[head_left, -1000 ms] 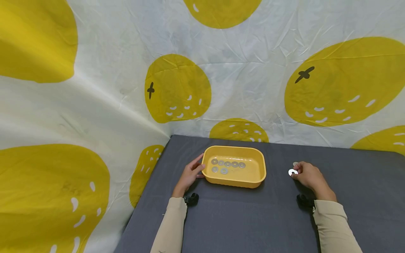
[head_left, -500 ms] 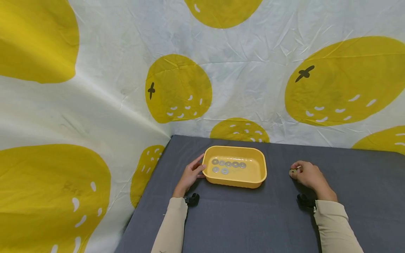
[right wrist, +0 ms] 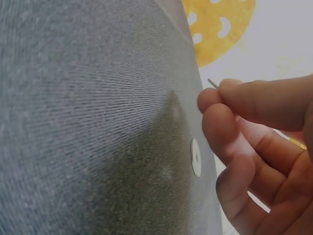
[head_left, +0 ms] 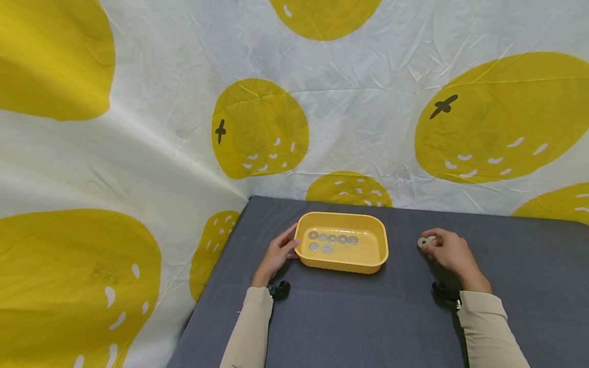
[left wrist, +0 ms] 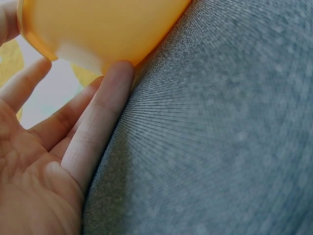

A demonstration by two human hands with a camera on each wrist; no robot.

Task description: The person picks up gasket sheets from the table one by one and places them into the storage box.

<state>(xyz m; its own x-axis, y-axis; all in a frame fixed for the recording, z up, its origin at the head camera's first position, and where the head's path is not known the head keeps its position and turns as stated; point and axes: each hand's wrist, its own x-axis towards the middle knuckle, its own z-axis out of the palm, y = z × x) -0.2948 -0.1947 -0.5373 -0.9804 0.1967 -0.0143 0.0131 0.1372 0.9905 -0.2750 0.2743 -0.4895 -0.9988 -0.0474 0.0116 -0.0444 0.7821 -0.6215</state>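
Note:
A shallow yellow plastic tray [head_left: 340, 266] stands on a dark table, with several flat metal washers [head_left: 342, 239] in two rows at its left. My left hand [head_left: 275, 255] holds the tray's left side, the thumb at the rim and the other fingers against the outer wall. To the right of the tray, my right hand [head_left: 453, 254] pinches a washer [head_left: 422, 243] between thumb and fingertips. The right wrist view shows only a thin edge of that held washer [right wrist: 212, 83]. A separate loose washer [right wrist: 195, 157] lies on the table beneath the fingers.
Grey cloth covers the table [head_left: 359, 322]. A white curtain with yellow fruit print [head_left: 359, 128] hangs directly behind the table and along its left side. Dark bands with small devices [head_left: 445, 291] sit on both wrists.
My right hand has shifted slightly away from me and up, with the pinched washer showing left of the fingertips. The left hand, the tray and its washers have stayed in place.

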